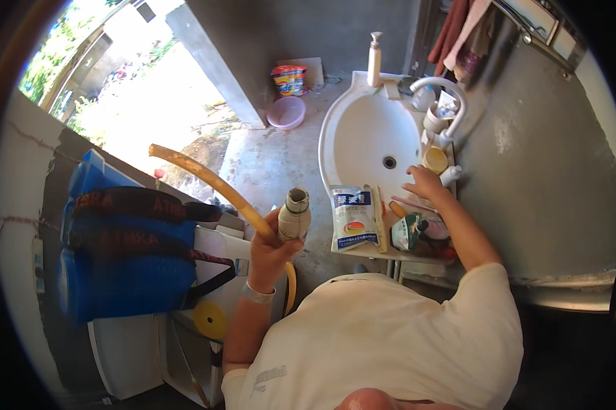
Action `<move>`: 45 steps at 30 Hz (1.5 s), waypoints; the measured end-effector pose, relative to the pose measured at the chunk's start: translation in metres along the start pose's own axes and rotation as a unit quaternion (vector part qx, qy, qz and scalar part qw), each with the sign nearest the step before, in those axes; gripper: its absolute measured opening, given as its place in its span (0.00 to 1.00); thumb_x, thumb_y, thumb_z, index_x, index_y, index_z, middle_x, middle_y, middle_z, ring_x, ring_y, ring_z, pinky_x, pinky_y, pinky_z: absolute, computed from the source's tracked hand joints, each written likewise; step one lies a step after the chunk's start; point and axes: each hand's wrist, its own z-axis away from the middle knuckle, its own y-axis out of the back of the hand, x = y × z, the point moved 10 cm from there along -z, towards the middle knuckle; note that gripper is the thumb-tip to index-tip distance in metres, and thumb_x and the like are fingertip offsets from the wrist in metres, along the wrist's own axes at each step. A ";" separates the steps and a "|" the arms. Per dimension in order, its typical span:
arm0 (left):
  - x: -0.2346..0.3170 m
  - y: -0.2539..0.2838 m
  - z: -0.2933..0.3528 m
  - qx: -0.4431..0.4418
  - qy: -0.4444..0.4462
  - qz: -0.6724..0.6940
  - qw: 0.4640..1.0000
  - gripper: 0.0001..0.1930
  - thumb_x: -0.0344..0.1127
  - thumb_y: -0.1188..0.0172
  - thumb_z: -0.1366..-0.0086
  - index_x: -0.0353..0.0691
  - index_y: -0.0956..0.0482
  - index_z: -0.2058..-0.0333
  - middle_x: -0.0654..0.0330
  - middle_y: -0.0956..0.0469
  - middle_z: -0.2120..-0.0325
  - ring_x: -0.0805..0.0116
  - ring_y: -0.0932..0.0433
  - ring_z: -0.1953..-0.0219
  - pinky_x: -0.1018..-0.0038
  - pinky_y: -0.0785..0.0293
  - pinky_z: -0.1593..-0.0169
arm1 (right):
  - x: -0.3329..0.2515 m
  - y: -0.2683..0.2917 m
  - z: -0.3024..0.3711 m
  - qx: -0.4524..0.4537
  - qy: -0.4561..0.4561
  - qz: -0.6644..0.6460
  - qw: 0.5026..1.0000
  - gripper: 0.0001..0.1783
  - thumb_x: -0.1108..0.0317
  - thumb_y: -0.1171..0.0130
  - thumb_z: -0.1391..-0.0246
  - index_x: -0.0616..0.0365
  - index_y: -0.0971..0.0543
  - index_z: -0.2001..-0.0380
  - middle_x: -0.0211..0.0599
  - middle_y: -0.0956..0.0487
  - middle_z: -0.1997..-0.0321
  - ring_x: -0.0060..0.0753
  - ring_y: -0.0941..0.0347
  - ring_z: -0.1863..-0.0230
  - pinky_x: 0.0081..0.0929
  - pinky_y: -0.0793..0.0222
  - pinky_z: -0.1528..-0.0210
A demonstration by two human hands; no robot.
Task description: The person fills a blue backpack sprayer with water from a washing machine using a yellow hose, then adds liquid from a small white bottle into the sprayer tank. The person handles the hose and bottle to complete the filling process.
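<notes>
My left hand [270,251] is wrapped round a pale bottle [295,222] whose uncapped mouth points up. A yellowish hose [212,183] also runs through that hand, its free end sticking out to the far left. On the right, my right hand [425,184] reaches over the rim of the white washbasin [337,140], fingers apart and nothing seen in them. Beside it sit a round yellow tub [434,160] and a small white bottle [451,175]. A white and blue packet [354,217] lies on the basin's near ledge, next to a green pouch [406,232].
A curved white faucet [458,92] and a tall pump bottle [374,60] stand at the basin. Left of me is a blue backpack tank with black straps [127,273]. A pink bowl [286,113] and an orange bag [289,80] sit on the floor by the doorway.
</notes>
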 end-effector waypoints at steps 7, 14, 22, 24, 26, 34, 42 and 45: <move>0.017 -0.002 0.011 0.027 -0.014 0.007 1.000 0.32 0.22 0.36 0.49 0.32 0.38 0.44 0.59 0.26 0.58 0.74 0.26 0.60 0.78 0.27 0.58 | -0.253 0.166 0.080 -0.020 0.241 -0.315 0.918 0.11 0.63 0.41 0.48 0.57 0.24 0.64 0.36 0.23 0.69 0.31 0.26 0.67 0.27 0.30 0.64; 0.027 -0.006 0.052 -0.021 0.024 0.049 0.998 0.34 0.25 0.34 0.50 0.32 0.38 0.43 0.59 0.26 0.58 0.74 0.25 0.63 0.78 0.24 0.65 | -0.356 0.201 0.088 0.139 0.481 -0.314 0.806 0.24 0.70 0.38 0.52 0.50 0.27 0.49 0.33 0.23 0.60 0.28 0.25 0.66 0.25 0.29 0.65; 0.032 -0.013 0.094 -0.068 0.018 0.020 0.997 0.34 0.30 0.34 0.47 0.31 0.39 0.43 0.60 0.29 0.56 0.76 0.30 0.60 0.80 0.31 0.61 | -0.475 0.167 0.165 0.075 0.724 -0.161 0.667 0.40 0.72 0.44 0.54 0.20 0.41 0.40 0.27 0.27 0.72 0.31 0.25 0.74 0.24 0.28 0.74; 0.026 -0.011 0.104 -0.063 0.027 0.030 0.997 0.34 0.30 0.34 0.47 0.32 0.39 0.43 0.61 0.29 0.57 0.77 0.31 0.62 0.80 0.31 0.63 | -0.489 0.152 0.177 0.065 0.740 -0.105 0.661 0.40 0.72 0.43 0.54 0.21 0.40 0.40 0.27 0.27 0.72 0.32 0.25 0.73 0.26 0.28 0.74; 0.018 -0.004 0.109 -0.046 0.049 -0.004 0.998 0.34 0.29 0.34 0.49 0.35 0.38 0.43 0.61 0.28 0.60 0.78 0.30 0.65 0.82 0.31 0.67 | -0.499 0.140 0.185 0.030 0.750 -0.079 0.656 0.37 0.73 0.41 0.58 0.29 0.34 0.43 0.28 0.25 0.67 0.33 0.24 0.70 0.30 0.27 0.68; 0.033 -0.003 0.118 -0.024 0.106 0.031 0.994 0.35 0.24 0.36 0.51 0.38 0.40 0.43 0.58 0.28 0.58 0.70 0.24 0.68 0.78 0.25 0.67 | -0.533 0.159 0.193 0.056 0.812 -0.112 0.571 0.12 0.60 0.38 0.53 0.44 0.28 0.66 0.24 0.21 0.67 0.29 0.23 0.68 0.27 0.28 0.69; 0.068 0.001 0.120 -0.073 0.017 0.052 0.996 0.39 0.28 0.29 0.55 0.40 0.39 0.44 0.56 0.28 0.54 0.63 0.30 0.52 0.64 0.35 0.47 | -0.576 0.174 0.228 0.011 0.879 -0.015 0.476 0.10 0.62 0.40 0.55 0.49 0.30 0.72 0.29 0.26 0.80 0.36 0.25 0.72 0.32 0.30 0.71; 0.077 0.001 0.122 -0.076 0.020 0.009 0.997 0.41 0.30 0.28 0.54 0.40 0.40 0.42 0.55 0.28 0.55 0.63 0.30 0.52 0.66 0.35 0.48 | -0.576 0.177 0.236 0.025 0.884 0.006 0.466 0.11 0.63 0.39 0.57 0.49 0.29 0.70 0.28 0.26 0.80 0.34 0.25 0.72 0.29 0.31 0.70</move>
